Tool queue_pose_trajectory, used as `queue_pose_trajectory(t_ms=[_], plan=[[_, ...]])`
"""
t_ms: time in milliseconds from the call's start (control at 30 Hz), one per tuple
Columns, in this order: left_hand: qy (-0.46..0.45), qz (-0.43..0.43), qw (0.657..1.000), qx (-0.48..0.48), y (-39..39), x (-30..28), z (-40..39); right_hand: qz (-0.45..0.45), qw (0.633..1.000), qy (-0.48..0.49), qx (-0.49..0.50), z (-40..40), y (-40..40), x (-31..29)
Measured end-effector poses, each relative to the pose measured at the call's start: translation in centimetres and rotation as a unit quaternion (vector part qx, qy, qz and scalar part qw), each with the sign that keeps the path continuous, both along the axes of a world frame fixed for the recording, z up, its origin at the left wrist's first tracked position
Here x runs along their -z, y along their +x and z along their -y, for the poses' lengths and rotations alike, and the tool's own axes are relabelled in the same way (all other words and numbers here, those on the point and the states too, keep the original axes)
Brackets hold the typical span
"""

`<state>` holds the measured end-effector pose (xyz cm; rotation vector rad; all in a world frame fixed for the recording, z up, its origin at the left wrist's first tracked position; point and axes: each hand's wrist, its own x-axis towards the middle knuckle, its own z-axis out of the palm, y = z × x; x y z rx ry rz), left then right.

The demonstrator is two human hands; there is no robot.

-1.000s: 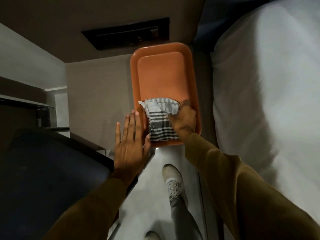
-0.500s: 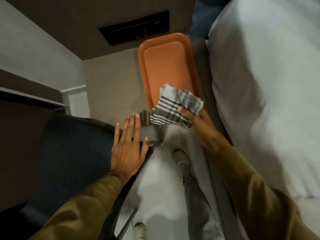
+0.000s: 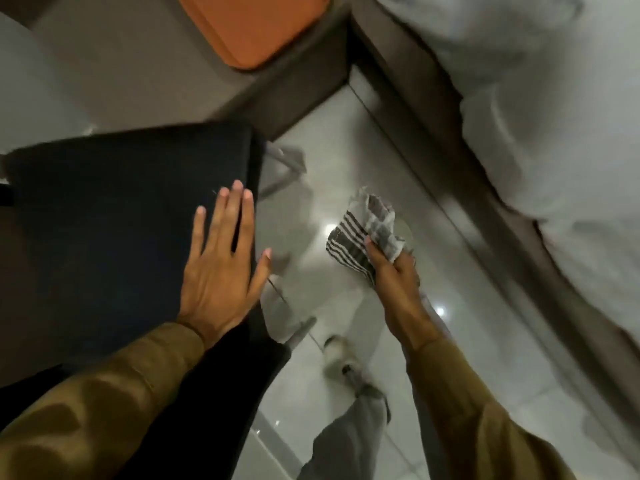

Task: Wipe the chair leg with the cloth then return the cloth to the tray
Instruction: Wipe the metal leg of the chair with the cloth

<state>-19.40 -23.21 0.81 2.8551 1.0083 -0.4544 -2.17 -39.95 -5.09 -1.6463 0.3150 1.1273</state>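
Observation:
My right hand (image 3: 394, 275) grips a bunched grey-and-white striped cloth (image 3: 363, 233), held in the air over the glossy floor. My left hand (image 3: 221, 268) lies flat, fingers spread, on the right edge of a dark chair seat (image 3: 114, 216). A grey metal chair leg (image 3: 280, 174) shows below the seat's far right corner, to the upper left of the cloth and apart from it. Another leg (image 3: 298, 336) slants out near my wrist. The orange tray (image 3: 256, 26) sits at the top, on a brown bedside table, with nothing on its visible part.
A bed with white bedding (image 3: 554, 116) and its brown frame (image 3: 467, 188) runs down the right side. The brown bedside table (image 3: 145, 71) stands beyond the chair. My shoe (image 3: 337, 355) and grey trouser leg stand on the pale tiled floor (image 3: 332, 140) between chair and bed.
My right hand has lifted the cloth out of the tray and carried it down over the floor beside the chair. The view has tipped downward; my left hand stays on the seat.

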Motion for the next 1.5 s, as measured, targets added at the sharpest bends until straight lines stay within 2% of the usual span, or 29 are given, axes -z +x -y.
queue_pose_trajectory(t_ms=[167,333,467,533,600,633,700,767,800,900,1000,1100,1200,1267,1400,1500], plan=[[0.003,-0.02,0.994,0.105,-0.2,3.6,1.3,-0.012,0.999,-0.048,0.008,7.6,-5.8,4.8],[0.02,-0.041,0.989,0.139,-0.4,7.2,2.7,0.0,0.998,-0.059,-0.024,12.0,-11.2,9.0],[0.032,-0.009,0.988,0.152,-1.2,9.0,1.9,-0.045,0.998,-0.048,-0.021,12.4,-16.1,10.8],[0.008,0.009,0.991,0.136,-1.4,9.7,1.3,-0.098,0.994,0.005,-0.043,11.3,-18.9,10.3],[-0.008,0.019,0.993,0.116,-2.2,10.1,1.0,-0.179,0.976,0.104,-0.067,9.9,-22.0,9.1],[-0.009,0.007,0.993,0.115,-2.7,10.3,0.8,-0.199,0.967,0.138,-0.073,9.4,-23.4,8.9],[0.006,-0.074,0.989,0.128,-4.0,10.7,0.2,-0.209,0.965,0.15,-0.056,8.7,-25.4,9.2],[0.021,-0.166,0.975,0.147,-5.0,10.8,-0.2,-0.211,0.968,0.127,-0.052,8.0,-25.3,10.4],[0.015,-0.168,0.977,0.132,-4.9,10.8,-0.3,-0.214,0.969,0.109,-0.052,7.8,-25.1,11.5],[-0.01,-0.042,0.995,0.092,-3.2,10.1,0.6,-0.218,0.973,0.06,-0.036,7.1,-23.6,15.7],[0.012,-0.023,0.99,0.136,-2.2,9.4,1.1,-0.255,0.966,0.028,-0.029,6.2,-22.0,17.5],[0.007,0.019,0.994,0.107,-1.5,9.0,1.7,-0.255,0.965,0.045,-0.029,6.2,-22.8,14.1],[0.011,0.005,0.994,0.106,-1.2,8.8,2.0,-0.227,0.967,0.112,-0.033,7.5,-25.1,9.1],[0.015,-0.001,0.995,0.097,-1.1,8.8,2.0,-0.214,0.967,0.13,-0.04,7.5,-25.4,8.6],[0.027,0.016,0.993,0.111,-1.5,9.2,1.9,-0.22,0.972,0.083,-0.015,6.1,-24.0,13.8],[0.021,-0.052,0.989,0.136,-2.5,9.6,1.1,-0.245,0.969,0.014,-0.028,5.0,-22.8,17.8]])
